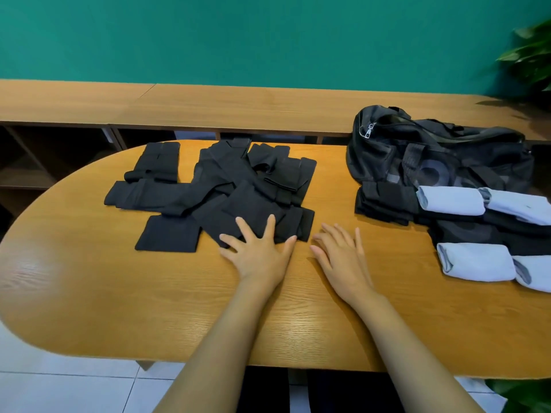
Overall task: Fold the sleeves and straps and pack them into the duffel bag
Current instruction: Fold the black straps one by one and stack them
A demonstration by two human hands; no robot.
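The heap of black sleeves and straps [214, 186] lies loose on the worktop [119, 293], straight ahead of the person and a little to their left. Its longest sleeve [155, 198] runs crosswise. The left hand [259, 251] lies flat with fingers spread on the heap's near edge, so it is the nearer one. The right hand [343, 257] rests open on bare wood just beside the heap. The duffel bag [432, 150] sits well to the right, with folded pieces [450, 201] before it.
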